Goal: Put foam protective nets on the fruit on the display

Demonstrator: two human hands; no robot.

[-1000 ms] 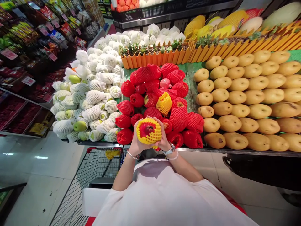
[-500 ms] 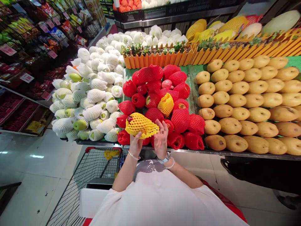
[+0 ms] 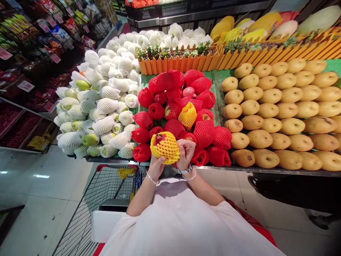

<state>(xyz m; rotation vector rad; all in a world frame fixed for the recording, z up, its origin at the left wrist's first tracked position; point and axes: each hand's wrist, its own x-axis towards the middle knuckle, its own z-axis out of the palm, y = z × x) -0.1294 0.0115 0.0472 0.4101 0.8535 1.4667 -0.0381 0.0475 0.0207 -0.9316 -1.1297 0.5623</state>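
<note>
Head view — left hand (image 3: 156,166) holds yellow-netted fruit (image 3: 165,148) — right hand (image 3: 185,153) grips its side.

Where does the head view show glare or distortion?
Head view: glare on the floor at lower left; head view: snack shelves slanted and dim, likely wide-angle stretch; head view: yellow-netted fruit sharp enough to show its mesh.

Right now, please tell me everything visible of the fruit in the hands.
The fruit is dark red, its bare end tilted to upper left. A yellow, foam-like net wraps the rest. The left hand holds it from below; the curled right hand seems to pinch the net. Red-netted fruits lie behind.
</note>
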